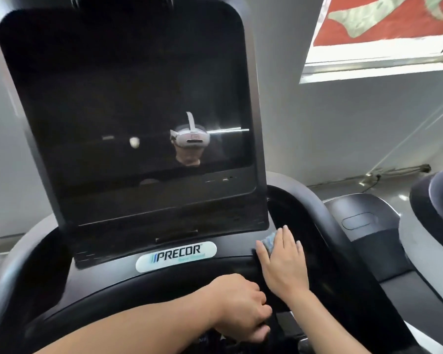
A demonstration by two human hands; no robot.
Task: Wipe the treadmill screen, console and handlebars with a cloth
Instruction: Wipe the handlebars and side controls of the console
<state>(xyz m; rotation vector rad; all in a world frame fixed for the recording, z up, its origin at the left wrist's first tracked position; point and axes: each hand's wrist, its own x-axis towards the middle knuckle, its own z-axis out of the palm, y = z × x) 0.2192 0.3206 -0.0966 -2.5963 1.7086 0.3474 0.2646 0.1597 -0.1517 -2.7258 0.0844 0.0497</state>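
The right hand (283,261) lies flat in the lower right of the frame, fingers straight and spread, pressing a small grey-blue cloth (269,240) against the black console (108,274) just beside the lower right corner of the screen housing. Only a bunched edge of the cloth shows, peeking out under the fingertips; the rest is hidden beneath the palm. That grip is not clenched: the fingers press rather than curl.

The left hand (243,306) sits at the bottom centre of the frame, its forearm crossing in from the lower left. Its fingers are curled round a dark bar (143,290) of the handlebar assembly that curves below the console, so its grip is clenched on that bar. The two hands are near each other, the left one lower in the frame.

The large dark screen (128,106) fills the upper left and centre, tilted back, and is switched off. It reflects the person wearing a white headset. Below it, at centre, a white oval badge (176,256) reads PRECOR.

At the upper right a red and pale green picture (384,24) shows at an angle on the grey wall. Part of a neighbouring machine (363,218) in black and grey sits at the right edge.
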